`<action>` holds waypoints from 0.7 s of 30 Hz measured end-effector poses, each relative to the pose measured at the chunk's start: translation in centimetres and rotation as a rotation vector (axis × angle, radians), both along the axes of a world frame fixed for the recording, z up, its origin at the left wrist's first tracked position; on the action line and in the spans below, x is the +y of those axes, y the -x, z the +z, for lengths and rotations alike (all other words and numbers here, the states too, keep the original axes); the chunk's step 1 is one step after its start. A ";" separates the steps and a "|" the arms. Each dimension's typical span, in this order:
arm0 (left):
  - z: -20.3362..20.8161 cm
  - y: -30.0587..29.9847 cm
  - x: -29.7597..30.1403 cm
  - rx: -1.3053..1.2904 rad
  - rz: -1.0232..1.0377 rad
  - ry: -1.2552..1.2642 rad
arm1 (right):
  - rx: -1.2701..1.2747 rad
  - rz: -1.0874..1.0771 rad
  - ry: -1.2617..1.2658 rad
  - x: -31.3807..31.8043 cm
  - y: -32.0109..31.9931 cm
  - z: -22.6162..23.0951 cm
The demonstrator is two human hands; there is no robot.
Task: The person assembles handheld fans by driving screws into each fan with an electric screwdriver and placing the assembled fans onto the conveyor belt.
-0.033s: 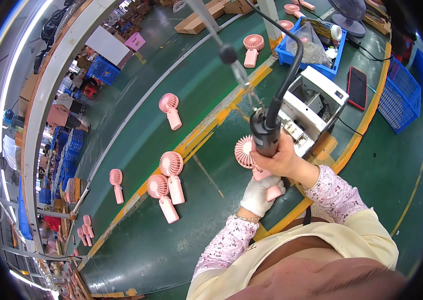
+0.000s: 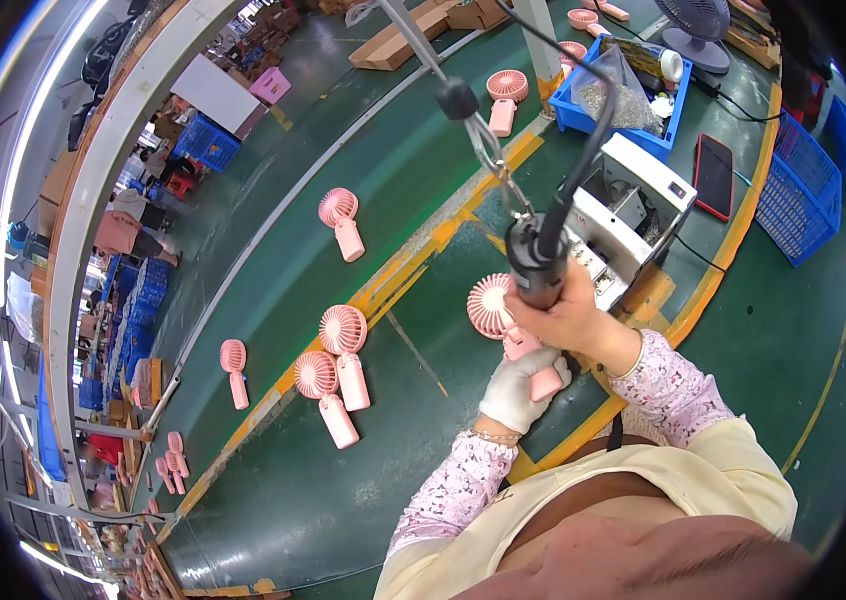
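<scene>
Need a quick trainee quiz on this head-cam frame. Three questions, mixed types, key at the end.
1. Open: what does the right hand grip?
2. True or false: the left hand, in a white glove, holds a pink fan.
3. Fill in: in the picture, the red-edged phone lies to the ____ of the white device.

Key:
1. A black corded tool.
2. True.
3. Right.
</scene>
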State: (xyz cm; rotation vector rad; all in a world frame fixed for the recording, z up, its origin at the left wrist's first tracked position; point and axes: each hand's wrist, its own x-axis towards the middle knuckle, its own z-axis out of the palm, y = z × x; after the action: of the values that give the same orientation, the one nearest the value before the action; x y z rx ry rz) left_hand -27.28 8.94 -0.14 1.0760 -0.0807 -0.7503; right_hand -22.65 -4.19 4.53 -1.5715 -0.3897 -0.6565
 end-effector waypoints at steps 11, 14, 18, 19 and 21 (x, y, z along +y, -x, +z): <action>0.3 0.1 -1.8 0.622 0.188 0.550 | -0.168 -0.431 0.061 -1.5 -1.0 3.6; -0.7 0.1 -1.7 0.541 0.131 0.484 | 0.109 -0.141 -0.314 0.3 -0.2 2.3; 1.4 0.7 -1.3 -0.732 -0.073 -0.678 | 0.122 -0.036 -0.385 1.8 0.7 1.5; 1.1 0.7 -1.1 -0.732 -0.068 -0.681 | 0.136 0.050 -0.477 2.2 1.0 2.2; 0.2 0.7 -0.8 -0.903 -0.045 -0.687 | 0.139 0.172 -0.580 2.7 1.2 2.3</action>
State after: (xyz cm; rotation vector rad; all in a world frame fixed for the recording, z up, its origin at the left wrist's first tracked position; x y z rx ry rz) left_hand -28.02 8.10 0.03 2.0182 -0.6517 -0.2665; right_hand -23.82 -1.47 6.87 -1.0101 -0.2000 -0.4676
